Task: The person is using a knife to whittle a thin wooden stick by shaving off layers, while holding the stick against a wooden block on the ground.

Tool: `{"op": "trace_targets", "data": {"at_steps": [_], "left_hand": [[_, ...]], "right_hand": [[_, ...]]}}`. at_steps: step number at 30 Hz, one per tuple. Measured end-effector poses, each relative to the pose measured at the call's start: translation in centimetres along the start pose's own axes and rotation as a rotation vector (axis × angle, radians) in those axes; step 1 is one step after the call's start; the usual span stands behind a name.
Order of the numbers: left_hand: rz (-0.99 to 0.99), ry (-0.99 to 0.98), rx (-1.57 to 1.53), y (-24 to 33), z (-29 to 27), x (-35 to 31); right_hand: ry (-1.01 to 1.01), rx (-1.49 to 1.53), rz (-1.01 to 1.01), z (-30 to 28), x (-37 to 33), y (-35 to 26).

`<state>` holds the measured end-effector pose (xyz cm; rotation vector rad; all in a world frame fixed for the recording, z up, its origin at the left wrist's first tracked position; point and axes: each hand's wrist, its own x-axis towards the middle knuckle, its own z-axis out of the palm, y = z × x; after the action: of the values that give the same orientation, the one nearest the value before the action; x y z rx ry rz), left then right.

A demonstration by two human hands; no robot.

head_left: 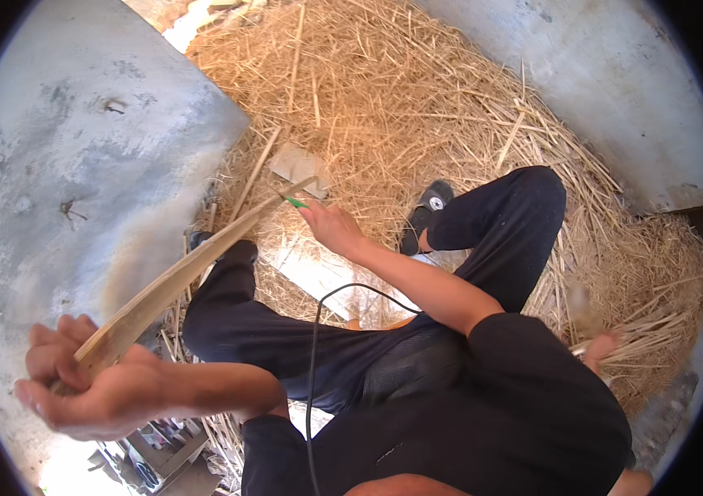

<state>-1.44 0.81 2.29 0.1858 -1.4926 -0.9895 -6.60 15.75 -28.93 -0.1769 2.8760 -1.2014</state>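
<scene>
My left hand (95,380), at the lower left, has its fingers curled round the near end of a long, pale wooden strip (178,277) that looks like split bamboo. The strip slants away to the upper right and narrows toward its far end. Close to that tip, my right hand (332,229) grips a small green-handled tool (294,202). Its working end lies against or just beside the strip; I cannot tell which. Most of the tool is hidden by my fingers.
Straw-like shavings (368,74) cover the ground ahead. Grey walls or slabs (104,149) stand left and at the upper right. A black cable (315,347) hangs before my body. At the right, another person's hand (599,349) appears beside thin strips (645,343). A pale board (310,273) lies between my legs.
</scene>
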Motion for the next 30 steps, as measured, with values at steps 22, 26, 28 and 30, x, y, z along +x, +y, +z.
{"op": "trace_targets", "data": {"at_steps": [22,26,28,30], "left_hand": [[-0.072,0.079,-0.080,0.5,0.5,-0.4],[-0.144,-0.226,-0.303,0.1,-1.5,1.2],[-0.180,-0.360,-0.344,0.0,-2.7,1.4],[-0.174,-0.255,-0.278,-0.7,-2.2,1.6]], "right_hand": [[0.458,0.329,-0.359,-0.6,3.0,-2.5],[-0.285,-0.172,0.384,7.5,2.1,13.0],[-0.210,-0.156,0.450,6.1,-0.2,14.6],[-0.044,-0.066,0.356,5.0,0.0,13.8]]}}
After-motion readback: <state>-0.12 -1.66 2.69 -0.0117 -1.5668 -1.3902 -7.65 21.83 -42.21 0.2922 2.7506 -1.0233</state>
